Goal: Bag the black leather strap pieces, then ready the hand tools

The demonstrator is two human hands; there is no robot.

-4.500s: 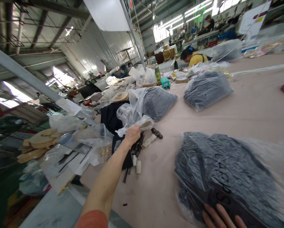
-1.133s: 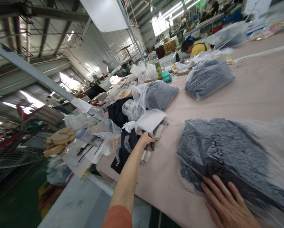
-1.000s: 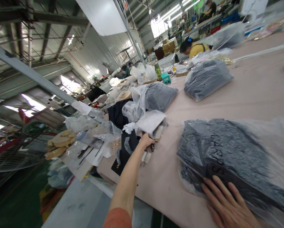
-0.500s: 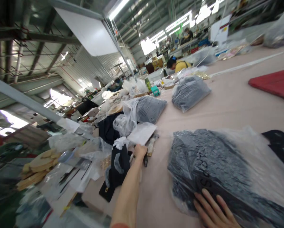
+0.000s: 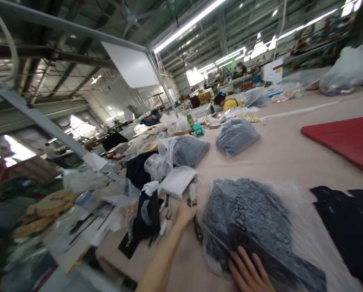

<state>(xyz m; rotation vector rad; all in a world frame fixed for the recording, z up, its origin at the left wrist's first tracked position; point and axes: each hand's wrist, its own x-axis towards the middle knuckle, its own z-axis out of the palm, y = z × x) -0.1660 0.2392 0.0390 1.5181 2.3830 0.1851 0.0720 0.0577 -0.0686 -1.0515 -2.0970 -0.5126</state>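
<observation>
My left hand [image 5: 186,212] is closed around a dark hand tool [image 5: 197,232] whose black end hangs below my fingers, just left of a big clear plastic bag of dark grey pieces [image 5: 254,219]. On the near edge of that bag my right hand [image 5: 250,272] lies flat with its fingers spread. Loose white-handled tools [image 5: 165,225] and a black pouch [image 5: 145,215] lie just left of my left hand.
Two more bags of grey pieces [image 5: 236,136] [image 5: 189,150] lie farther along the pinkish table [image 5: 285,158]. A red mat [image 5: 348,140] and black cut pieces [image 5: 348,219] are at the right. Plastic bags and wooden shapes [image 5: 41,207] clutter the left edge. A person in yellow [image 5: 227,102] works far back.
My left hand let go of a small plastic bag, reached down into the tool pile and came back toward me holding a dark tool. My right hand stayed on the big bag. The view swung right.
</observation>
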